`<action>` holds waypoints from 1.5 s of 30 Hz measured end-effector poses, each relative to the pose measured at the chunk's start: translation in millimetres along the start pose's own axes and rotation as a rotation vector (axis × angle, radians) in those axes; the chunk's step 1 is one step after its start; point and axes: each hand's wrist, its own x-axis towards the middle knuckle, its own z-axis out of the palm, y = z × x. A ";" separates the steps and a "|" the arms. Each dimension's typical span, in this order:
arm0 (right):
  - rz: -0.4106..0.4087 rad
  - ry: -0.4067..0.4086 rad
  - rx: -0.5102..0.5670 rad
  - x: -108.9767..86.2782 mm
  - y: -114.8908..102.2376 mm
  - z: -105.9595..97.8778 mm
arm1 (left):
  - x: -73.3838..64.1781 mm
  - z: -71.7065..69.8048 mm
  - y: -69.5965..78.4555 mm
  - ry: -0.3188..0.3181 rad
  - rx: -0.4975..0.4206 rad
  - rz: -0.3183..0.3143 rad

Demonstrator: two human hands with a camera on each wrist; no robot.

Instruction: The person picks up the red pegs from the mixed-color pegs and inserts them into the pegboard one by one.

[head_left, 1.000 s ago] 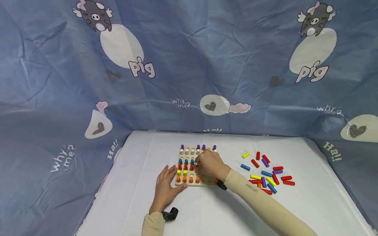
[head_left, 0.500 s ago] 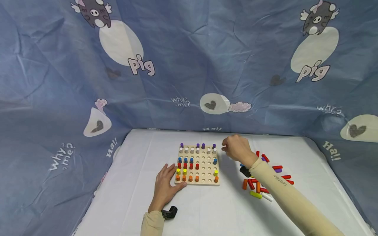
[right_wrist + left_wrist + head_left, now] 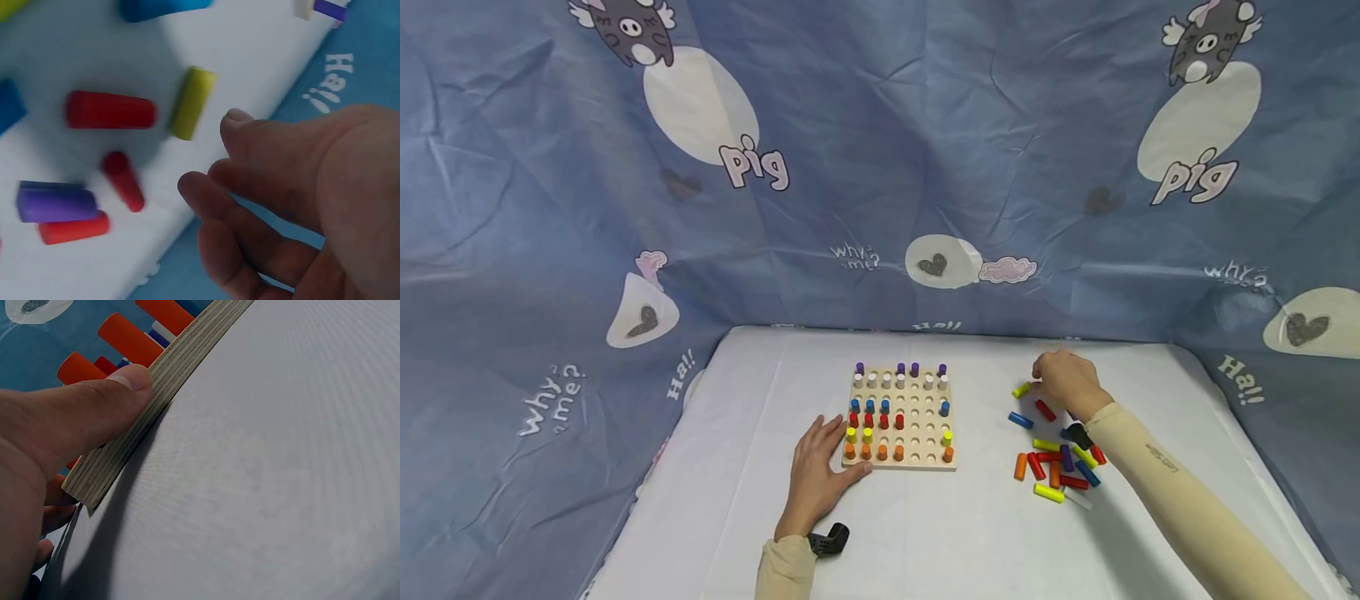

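Observation:
A wooden pegboard point(image 3: 922, 422) lies on the table, with coloured pegs standing in rows in some of its holes. My left hand point(image 3: 817, 468) rests at its near left corner, thumb along the front edge and fingers spread beside the left edge. In the left wrist view, the thumb point(image 3: 119, 400) presses the layered edge near orange pegs point(image 3: 128, 339). My right hand point(image 3: 1066, 382) hovers at the far side of the loose pegs. Seen from the right wrist, its fingers are loosely bent and hold nothing; a yellow peg point(image 3: 192, 103) and red pegs point(image 3: 111, 110) lie close by.
Loose pegs of several colours lie scattered right of the board, including a blue peg point(image 3: 1020, 420), an orange peg point(image 3: 1020, 466) and a white peg point(image 3: 1078, 498). A blue patterned cloth point(image 3: 820, 208) hangs behind and beside the white table point(image 3: 760, 383).
My right hand has left the board and moved right, over to the loose pegs. A fourth red peg now stands in the red row. The left hand has stayed at the corner.

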 end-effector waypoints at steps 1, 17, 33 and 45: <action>0.002 -0.009 -0.004 -0.5 2.0 2.4 | 0.1 -0.2 0.4 -0.002 -0.007 -0.005; 0.022 0.059 0.007 -11.1 4.9 44.3 | 0.6 -1.9 1.0 0.021 -0.012 0.017; 0.052 0.201 -0.148 -28.9 -11.9 64.9 | -1.3 -0.2 0.3 0.022 0.002 0.017; 0.049 0.278 -0.034 -33.8 -17.2 54.5 | -0.2 0.0 -1.2 0.026 -0.003 0.022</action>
